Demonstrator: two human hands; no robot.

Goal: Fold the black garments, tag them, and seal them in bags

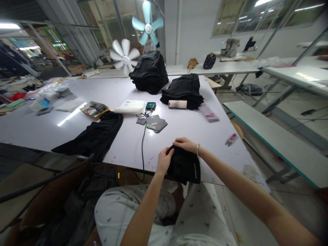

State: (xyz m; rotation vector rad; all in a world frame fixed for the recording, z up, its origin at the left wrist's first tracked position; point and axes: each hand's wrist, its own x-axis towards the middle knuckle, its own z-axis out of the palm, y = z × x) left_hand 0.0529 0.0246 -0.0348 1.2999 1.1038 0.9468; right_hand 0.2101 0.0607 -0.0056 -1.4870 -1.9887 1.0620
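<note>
A folded black garment (185, 165) with light lettering near its right edge lies at the front of the table, partly hanging over the edge. My left hand (164, 160) pinches its upper left corner between thumb and fingers. Along the top edge, my right hand (186, 145) has its fingers closed on the cloth, with a bracelet at the wrist. Just beyond are grey printed cards (156, 123) in a loose fan. To the left, another black garment (94, 133) lies spread out and droops over the table edge.
Black garment stacks (150, 71) (183, 89) stand at the back, with a phone (177, 104) against one. Plastic bags (130, 107), a green device (150, 106), a cable (142, 147) and pink thread snips (231, 139) lie around. Fans (148, 28) stand behind; a bench (276, 136) is right.
</note>
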